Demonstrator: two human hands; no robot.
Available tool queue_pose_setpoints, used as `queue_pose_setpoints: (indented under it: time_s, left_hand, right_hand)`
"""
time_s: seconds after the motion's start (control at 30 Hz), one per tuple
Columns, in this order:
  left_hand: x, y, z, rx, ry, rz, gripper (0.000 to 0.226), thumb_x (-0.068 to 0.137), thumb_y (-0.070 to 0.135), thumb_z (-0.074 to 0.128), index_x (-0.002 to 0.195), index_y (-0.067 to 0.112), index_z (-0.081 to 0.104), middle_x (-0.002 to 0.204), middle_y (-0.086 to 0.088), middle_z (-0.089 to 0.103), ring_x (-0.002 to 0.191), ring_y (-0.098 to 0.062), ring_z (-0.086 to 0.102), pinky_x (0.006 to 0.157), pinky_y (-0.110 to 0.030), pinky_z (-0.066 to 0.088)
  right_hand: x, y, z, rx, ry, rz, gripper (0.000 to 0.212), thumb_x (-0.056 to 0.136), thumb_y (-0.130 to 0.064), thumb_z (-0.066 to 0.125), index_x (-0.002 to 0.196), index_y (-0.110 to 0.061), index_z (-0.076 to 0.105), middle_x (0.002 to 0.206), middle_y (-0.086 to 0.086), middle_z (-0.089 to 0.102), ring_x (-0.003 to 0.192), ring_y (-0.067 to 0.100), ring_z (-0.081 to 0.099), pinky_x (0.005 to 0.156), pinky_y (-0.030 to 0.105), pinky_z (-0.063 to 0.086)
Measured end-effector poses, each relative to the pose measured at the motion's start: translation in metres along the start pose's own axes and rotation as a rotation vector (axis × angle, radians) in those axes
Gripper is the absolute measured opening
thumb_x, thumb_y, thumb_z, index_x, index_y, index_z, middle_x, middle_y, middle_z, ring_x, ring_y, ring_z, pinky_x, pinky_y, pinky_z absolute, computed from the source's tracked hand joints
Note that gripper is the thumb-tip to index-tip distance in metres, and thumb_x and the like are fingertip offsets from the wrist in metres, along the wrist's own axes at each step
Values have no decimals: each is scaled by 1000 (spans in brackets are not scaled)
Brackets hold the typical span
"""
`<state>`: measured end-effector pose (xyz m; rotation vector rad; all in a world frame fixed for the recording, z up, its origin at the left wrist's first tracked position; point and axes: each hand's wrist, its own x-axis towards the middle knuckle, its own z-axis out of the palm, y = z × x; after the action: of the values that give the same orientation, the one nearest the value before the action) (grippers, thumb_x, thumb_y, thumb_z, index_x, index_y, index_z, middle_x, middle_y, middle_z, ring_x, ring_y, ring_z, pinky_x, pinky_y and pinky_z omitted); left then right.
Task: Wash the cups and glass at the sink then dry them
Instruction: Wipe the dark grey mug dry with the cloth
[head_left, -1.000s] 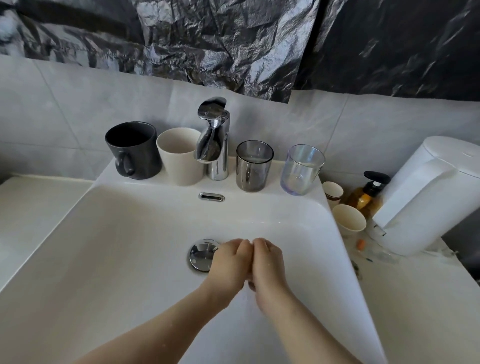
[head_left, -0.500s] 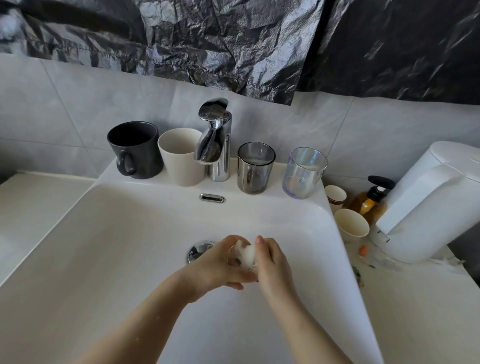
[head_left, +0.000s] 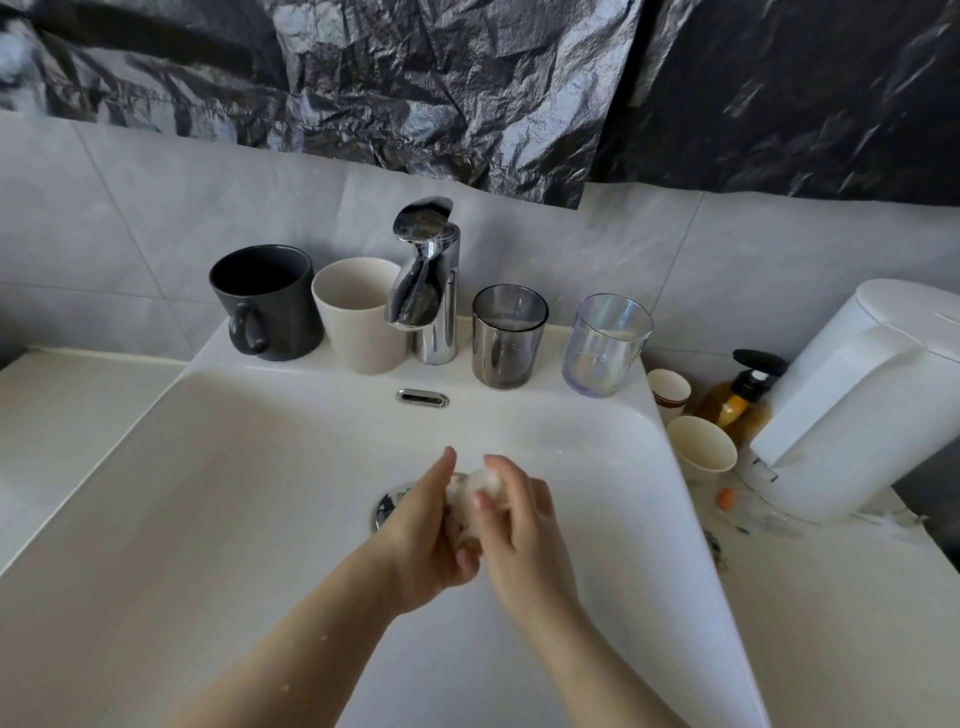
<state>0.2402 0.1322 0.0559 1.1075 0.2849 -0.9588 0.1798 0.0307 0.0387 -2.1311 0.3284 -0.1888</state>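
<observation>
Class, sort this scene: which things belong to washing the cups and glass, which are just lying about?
Job: black mug, beige cup, grey glass, clear glass, tap, sink, white lump between left hand and right hand.
Lying about: paper cups, pump bottle, white appliance.

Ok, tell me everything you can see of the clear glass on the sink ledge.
The clear glass is a handleless, see-through tumbler with a faint rainbow sheen. It stands upright, mouth up, at the right end of the sink ledge, apart from the smoky grey glass on its left. Only the ledge touches it.
</observation>
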Motion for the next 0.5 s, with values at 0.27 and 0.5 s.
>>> queue_pose_setpoints:
  time_s: [0.27, 0.5]
  left_hand:
    - [-9, -2, 9, 118, 90, -99, 45, 89, 11, 39, 46, 22, 37, 40, 8, 31, 29, -4, 24, 29, -12, 15]
    - [-9, -9, 24, 337, 319, 384, 34, 90, 2, 38, 58, 14, 34, 46, 3, 33, 46, -15, 28, 43, -23, 22]
  right_hand:
    - [8, 1, 11, -457, 406, -594, 29, 97, -47, 29, 84, -25, 43, 70, -6, 60, 59, 15, 59, 41, 19, 37]
    - [5, -20, 13, -95, 264, -10, 35, 97, -27, 32, 63, -23, 27, 53, -6, 42, 57, 24, 42, 53, 31, 29]
